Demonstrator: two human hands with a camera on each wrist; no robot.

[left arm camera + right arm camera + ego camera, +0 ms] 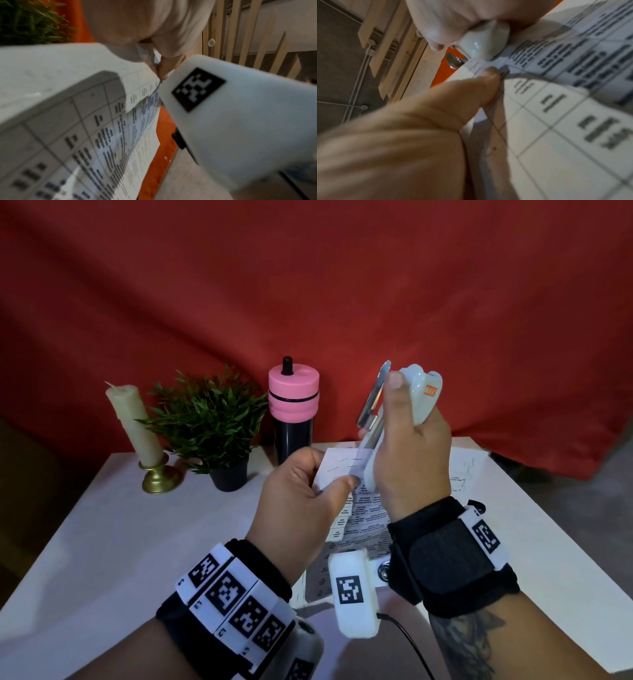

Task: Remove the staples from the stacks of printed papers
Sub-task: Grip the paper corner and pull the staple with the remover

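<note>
1. The right hand [407, 453] is raised above the table [102, 542], fingers and thumb wrapped around a white stapler [419, 395] that stands nearly upright, its metal tail [375, 395] pointing up and away.
2. The lower end of the stapler meets the top corner of a stack of printed papers [363, 518], which is lifted off the table at that corner.
3. The left hand [301, 505] pinches the same corner between thumb and fingers, right against the stapler's lower end.
4. In the right wrist view the left thumb [471, 92] presses on the paper's edge just below the stapler's rounded white end [481, 46]; whether a staple sits there is too blurred to tell.
5. More printed sheets [462, 470] lie flat on the table beyond and to the right of the hands.
6. Along the far edge of the table stand a cream candle [133, 426] in a brass holder [159, 477], a small green plant [209, 419] in a dark pot, and a dark bottle [293, 412] with a pink top; they are well apart from the hands.
7. A red cloth [308, 285] hangs behind the table.
8. Both wrists carry black straps with white marker blocks; the white block [354, 590] on the right wrist covers part of the papers in the head view and fills much of the left wrist view.
</note>
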